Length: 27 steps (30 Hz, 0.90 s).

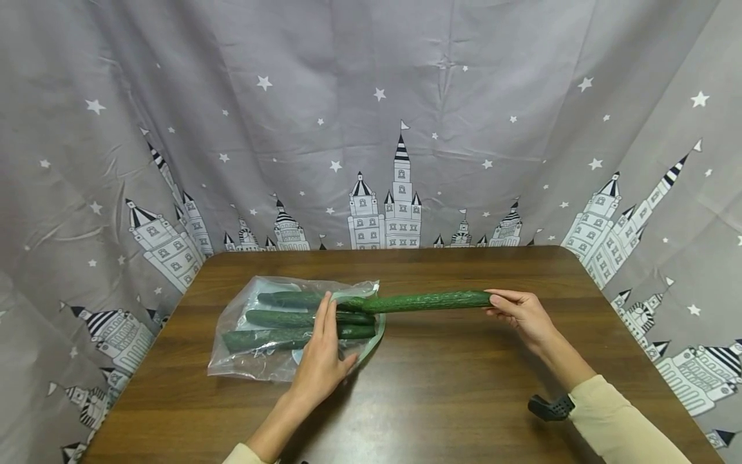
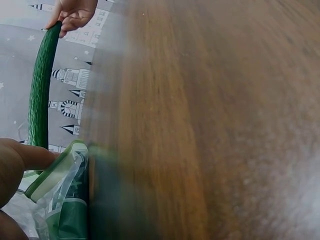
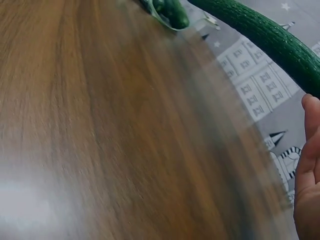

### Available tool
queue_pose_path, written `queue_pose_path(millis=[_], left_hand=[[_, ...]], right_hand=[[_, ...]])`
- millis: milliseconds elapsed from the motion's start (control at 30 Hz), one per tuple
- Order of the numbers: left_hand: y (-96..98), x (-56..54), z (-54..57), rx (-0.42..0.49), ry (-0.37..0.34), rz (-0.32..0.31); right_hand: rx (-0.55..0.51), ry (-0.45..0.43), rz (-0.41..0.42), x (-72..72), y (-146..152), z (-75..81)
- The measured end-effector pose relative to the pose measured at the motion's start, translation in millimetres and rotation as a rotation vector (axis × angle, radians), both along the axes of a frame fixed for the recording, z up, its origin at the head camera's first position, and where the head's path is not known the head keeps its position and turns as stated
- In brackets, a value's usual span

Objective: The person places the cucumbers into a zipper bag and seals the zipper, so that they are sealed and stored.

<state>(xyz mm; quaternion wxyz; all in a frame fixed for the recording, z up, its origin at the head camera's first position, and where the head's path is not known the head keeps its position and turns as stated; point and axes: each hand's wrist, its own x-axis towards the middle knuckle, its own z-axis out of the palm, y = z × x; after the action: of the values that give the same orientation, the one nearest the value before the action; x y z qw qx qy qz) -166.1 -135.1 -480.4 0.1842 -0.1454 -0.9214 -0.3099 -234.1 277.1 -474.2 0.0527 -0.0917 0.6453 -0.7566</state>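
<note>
A clear zip bag (image 1: 232, 361) lies on the left of the table with three long green cucumbers (image 1: 272, 318) inside, side by side. My left hand (image 1: 321, 364) rests on the bag near its mouth, fingers straight across the plastic and thumb by the pale green rim (image 2: 50, 175). My right hand (image 1: 524, 319) pinches the far end of another cucumber (image 1: 435, 301) between thumb and fingers. That cucumber stretches level to the right of the bag, its left end at the bag's mouth. Whether its tip is still inside is hard to tell.
The brown wooden table (image 1: 452, 386) reaches back to a grey curtain (image 1: 493, 84) printed with stars and castles. A black strap (image 1: 551, 408) hangs at the right wrist, beside the cream sleeve (image 1: 620, 419).
</note>
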Motion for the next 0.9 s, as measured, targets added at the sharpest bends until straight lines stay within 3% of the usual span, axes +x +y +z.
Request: queue_pose_path(millis=[433,900], left_hand=[[-0.3,0.7,3.7,0.001,-0.014,-0.006],[-0.4,0.1,3.3,-0.002,0.005,0.007]], right_hand=[[-0.007,-0.051,0.015,-11.4,-46,-7.6],[-0.023,-0.079,0.128,-29.0,-95,-2.6]])
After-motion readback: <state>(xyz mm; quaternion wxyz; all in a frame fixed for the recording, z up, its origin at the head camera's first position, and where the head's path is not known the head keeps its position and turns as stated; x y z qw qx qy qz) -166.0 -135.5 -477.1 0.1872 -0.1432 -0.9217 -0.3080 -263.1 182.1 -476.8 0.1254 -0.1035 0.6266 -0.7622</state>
